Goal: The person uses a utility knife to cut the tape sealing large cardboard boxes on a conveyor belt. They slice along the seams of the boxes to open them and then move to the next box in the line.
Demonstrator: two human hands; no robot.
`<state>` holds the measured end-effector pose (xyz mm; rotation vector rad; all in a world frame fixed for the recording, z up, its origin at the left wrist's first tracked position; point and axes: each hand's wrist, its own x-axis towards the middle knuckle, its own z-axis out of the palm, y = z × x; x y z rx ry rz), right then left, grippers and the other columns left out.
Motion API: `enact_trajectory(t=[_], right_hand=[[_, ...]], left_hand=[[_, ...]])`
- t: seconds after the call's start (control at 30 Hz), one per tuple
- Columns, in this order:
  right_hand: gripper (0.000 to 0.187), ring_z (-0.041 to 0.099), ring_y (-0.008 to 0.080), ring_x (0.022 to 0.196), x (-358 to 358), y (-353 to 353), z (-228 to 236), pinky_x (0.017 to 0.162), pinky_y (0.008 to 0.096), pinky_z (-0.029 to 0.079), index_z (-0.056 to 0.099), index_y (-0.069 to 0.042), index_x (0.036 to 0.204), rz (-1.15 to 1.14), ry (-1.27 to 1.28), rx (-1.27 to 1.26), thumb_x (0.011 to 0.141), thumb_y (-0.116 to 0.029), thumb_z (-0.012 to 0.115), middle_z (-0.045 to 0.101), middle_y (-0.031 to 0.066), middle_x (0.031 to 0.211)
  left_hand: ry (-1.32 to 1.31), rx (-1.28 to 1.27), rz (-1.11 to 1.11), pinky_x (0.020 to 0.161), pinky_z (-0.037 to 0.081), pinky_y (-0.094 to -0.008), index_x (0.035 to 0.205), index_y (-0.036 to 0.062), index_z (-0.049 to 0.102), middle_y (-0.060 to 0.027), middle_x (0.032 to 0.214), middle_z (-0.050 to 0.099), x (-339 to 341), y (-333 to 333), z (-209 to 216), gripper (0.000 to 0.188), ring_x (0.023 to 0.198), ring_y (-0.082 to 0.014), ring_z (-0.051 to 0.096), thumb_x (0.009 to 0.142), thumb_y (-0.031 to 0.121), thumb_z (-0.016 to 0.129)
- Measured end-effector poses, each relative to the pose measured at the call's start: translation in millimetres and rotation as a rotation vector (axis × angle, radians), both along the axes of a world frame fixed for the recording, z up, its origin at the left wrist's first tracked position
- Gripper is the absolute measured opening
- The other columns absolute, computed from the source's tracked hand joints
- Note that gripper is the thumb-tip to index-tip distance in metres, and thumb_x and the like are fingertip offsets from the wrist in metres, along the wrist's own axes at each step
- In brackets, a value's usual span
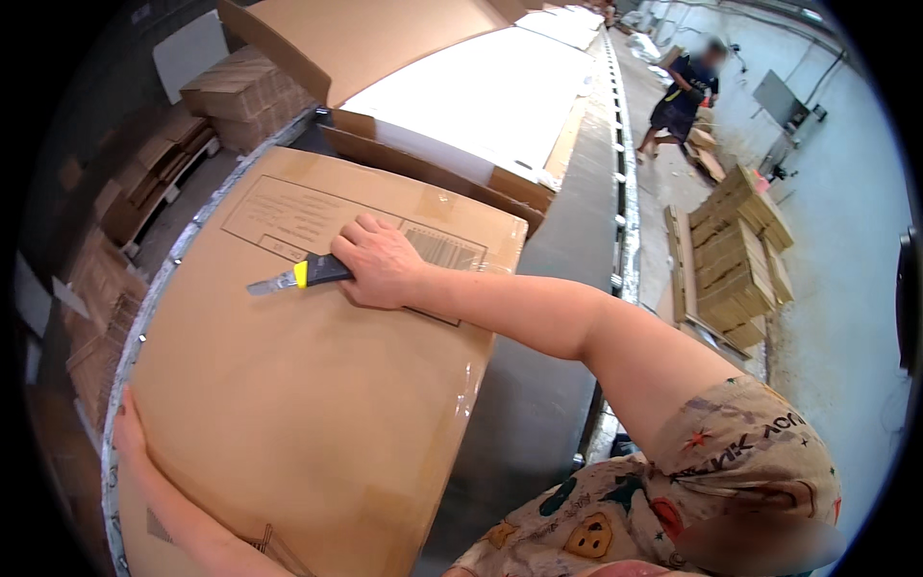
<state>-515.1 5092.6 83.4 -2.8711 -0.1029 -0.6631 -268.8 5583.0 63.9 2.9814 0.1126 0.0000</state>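
A large flat cardboard box (288, 385) lies on the dark conveyor, its edge taped with clear tape and printed panels on top. In my right hand (376, 258) is a utility knife (301, 273) with a black handle and yellow collar. The hand rests on the box top, fingers closed round the handle, and the blade points left over the cardboard. My left hand (129, 425) grips the box's left edge, its fingers partly hidden by the edge.
Ahead stands an open carton (423, 163) with white contents and a raised lid flap (375, 38). A metal rail (159, 288) borders the conveyor (538, 385) on the left. Stacked cartons (735, 264) stand at right and brown boxes (245, 91) at left. A person (685, 91) is far right.
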Motion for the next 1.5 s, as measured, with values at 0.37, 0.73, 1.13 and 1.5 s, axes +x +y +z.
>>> enact_trajectory(t=[0.37,0.73,1.13,1.5], right_hand=[[0.031,0.051,0.0289,0.100,-11.1,0.4,3.6,0.087,0.0387,0.041,0.054,-0.003,0.094,-0.033,0.020,0.037,0.074,-0.027,0.062,0.058,0.0129,0.098],[0.027,0.051,0.0283,0.096,-148.6,-36.4,7.1,0.082,0.0378,0.046,0.052,-0.004,0.090,-0.030,-0.048,0.088,0.072,-0.020,0.063,0.055,0.0109,0.098],[0.026,0.053,0.0287,0.090,-319.6,-92.1,6.0,0.078,0.0368,0.047,0.054,-0.004,0.088,0.021,-0.154,0.206,0.069,-0.016,0.066,0.056,0.0101,0.091],[0.031,0.050,0.0057,0.061,-528.2,-235.4,2.0,0.055,0.0232,0.042,0.063,-0.010,0.105,-0.500,0.076,1.598,0.084,-0.032,0.066,0.057,-0.0018,0.072]], left_hand=[[-0.028,-0.040,0.046,0.098,0.037,-0.0451,0.115,-0.0058,0.058,-0.0255,0.117,0.057,-6.5,-9.8,14.4,0.100,0.113,-0.0395,0.051,0.077,0.081,0.027],[-0.003,0.033,0.098,0.098,0.036,-0.0466,0.108,-0.0013,0.063,-0.0235,0.113,0.060,-143.6,-73.0,24.6,0.090,0.111,-0.0366,0.053,0.081,0.077,0.027],[0.006,0.124,0.071,0.092,0.040,-0.0492,0.111,-0.0041,0.059,-0.0258,0.114,0.057,-297.1,-140.7,31.5,0.080,0.109,-0.0397,0.052,0.088,0.066,0.029],[-0.080,-0.020,-0.537,0.101,0.033,-0.0474,0.127,0.0017,0.048,-0.0241,0.135,0.041,-544.5,-279.9,17.4,0.048,0.124,-0.0401,0.038,0.093,0.036,0.048]])
